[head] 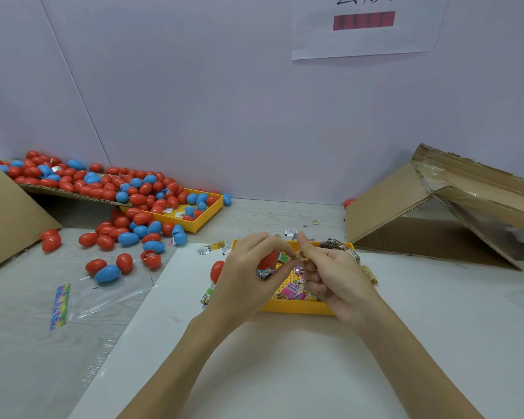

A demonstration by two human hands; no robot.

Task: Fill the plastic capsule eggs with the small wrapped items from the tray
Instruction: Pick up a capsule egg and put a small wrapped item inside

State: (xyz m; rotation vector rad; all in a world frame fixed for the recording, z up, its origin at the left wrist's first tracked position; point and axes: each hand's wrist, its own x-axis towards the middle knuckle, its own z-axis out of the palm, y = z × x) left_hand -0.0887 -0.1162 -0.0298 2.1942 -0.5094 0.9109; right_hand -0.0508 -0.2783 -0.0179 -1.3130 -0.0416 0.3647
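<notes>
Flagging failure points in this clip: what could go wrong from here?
1. The left hand holds a red egg plus a wrapped item; either might slip out.
2. The right hand pinches a small item above the yellow tray; it may drop.
3. Loose eggs could roll off.

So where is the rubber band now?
In the head view, the rubber band lies on the table, behind the near yellow tray and left of the cardboard box.

Pale lilac wall (194, 101), possibly partition; grey table (18, 343)
</notes>
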